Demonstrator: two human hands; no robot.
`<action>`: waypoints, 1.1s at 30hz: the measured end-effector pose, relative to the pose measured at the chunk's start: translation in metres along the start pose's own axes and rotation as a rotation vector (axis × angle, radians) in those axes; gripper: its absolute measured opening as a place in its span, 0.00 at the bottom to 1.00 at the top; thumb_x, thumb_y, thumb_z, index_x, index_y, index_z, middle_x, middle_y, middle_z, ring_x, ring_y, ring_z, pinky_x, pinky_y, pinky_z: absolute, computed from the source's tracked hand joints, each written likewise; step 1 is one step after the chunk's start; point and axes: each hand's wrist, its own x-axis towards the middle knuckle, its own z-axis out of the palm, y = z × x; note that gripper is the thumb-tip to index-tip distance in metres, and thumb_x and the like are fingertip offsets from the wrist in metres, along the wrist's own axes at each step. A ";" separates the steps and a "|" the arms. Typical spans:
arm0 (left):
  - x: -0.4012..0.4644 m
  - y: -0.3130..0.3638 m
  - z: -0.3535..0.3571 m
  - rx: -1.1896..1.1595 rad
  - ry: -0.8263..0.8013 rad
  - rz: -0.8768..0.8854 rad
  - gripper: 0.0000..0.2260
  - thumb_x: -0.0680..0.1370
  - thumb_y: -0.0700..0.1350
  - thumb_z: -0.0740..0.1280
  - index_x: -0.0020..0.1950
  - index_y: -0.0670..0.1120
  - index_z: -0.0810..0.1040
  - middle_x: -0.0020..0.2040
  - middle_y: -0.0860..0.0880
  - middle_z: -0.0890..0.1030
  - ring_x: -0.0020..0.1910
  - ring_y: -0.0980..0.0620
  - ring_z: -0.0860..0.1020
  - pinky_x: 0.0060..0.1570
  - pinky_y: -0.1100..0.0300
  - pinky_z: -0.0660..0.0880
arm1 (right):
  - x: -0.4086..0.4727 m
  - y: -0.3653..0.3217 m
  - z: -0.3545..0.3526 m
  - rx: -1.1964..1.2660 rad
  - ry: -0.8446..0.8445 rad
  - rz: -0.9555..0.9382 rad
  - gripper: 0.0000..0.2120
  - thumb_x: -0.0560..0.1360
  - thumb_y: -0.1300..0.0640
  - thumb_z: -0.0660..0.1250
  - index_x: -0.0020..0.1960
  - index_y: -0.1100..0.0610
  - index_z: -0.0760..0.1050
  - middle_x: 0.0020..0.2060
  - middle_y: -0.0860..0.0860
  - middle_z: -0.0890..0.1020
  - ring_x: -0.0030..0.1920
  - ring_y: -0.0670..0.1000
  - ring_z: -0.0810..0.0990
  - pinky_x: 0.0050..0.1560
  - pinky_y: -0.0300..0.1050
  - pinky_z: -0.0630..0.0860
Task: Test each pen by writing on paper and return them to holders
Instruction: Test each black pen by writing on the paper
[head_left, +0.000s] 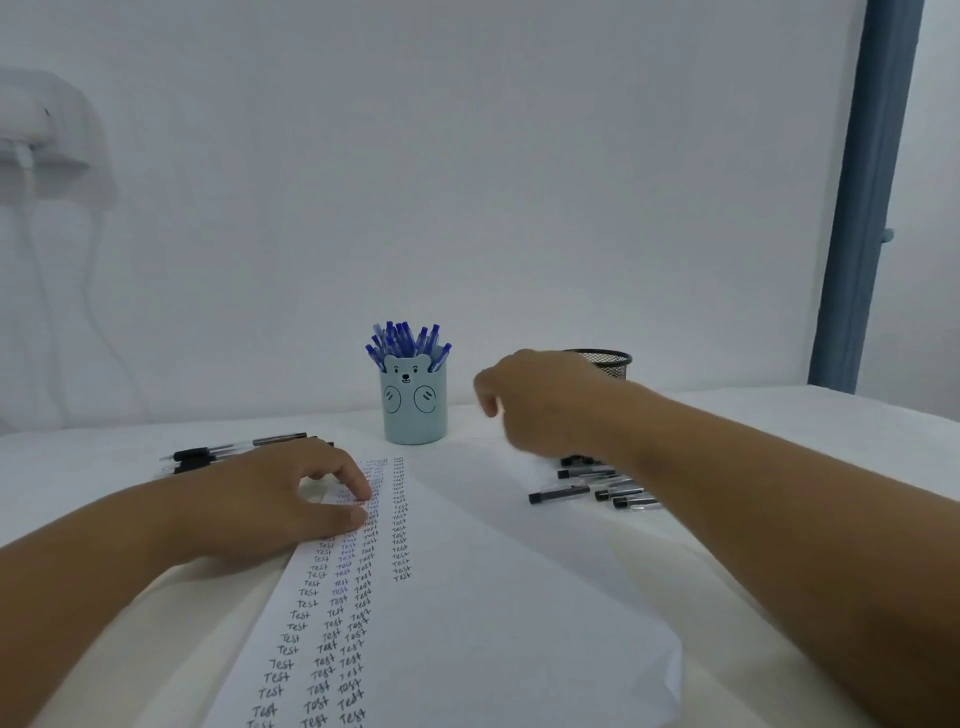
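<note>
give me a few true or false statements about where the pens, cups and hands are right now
1. The bear cup holds blue pens. True.
2. The left hand is lifted clear of the paper. False: its fingertips rest on the sheet, over the written columns.
3. Black pens lie loose on the table, to the right of the paper. True.
4. The right hand holds a blue pen. False: no pen shows in its grip; it hangs above the table between the bear cup and the mesh cup.
5. The paper is blank. False: columns of the word "Test" run down its left part.
</note>
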 end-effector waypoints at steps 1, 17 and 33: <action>0.000 0.001 0.000 -0.003 -0.003 -0.007 0.10 0.75 0.61 0.71 0.54 0.63 0.80 0.60 0.66 0.72 0.55 0.72 0.69 0.50 0.72 0.64 | -0.001 -0.011 0.004 0.063 0.019 -0.042 0.17 0.76 0.63 0.59 0.61 0.50 0.74 0.58 0.50 0.77 0.56 0.56 0.78 0.45 0.47 0.71; 0.012 -0.054 -0.025 0.043 0.362 -0.070 0.10 0.77 0.43 0.71 0.53 0.57 0.79 0.54 0.59 0.77 0.55 0.55 0.74 0.44 0.74 0.64 | -0.003 -0.061 0.050 0.461 0.049 -0.343 0.11 0.81 0.42 0.61 0.55 0.46 0.78 0.52 0.41 0.78 0.55 0.45 0.75 0.59 0.50 0.75; 0.014 -0.065 -0.013 0.209 0.322 -0.167 0.03 0.77 0.51 0.68 0.47 0.61 0.77 0.51 0.59 0.73 0.56 0.54 0.71 0.63 0.50 0.68 | 0.001 -0.062 0.053 0.483 0.058 -0.357 0.10 0.80 0.42 0.61 0.54 0.45 0.78 0.51 0.41 0.78 0.53 0.43 0.74 0.59 0.47 0.74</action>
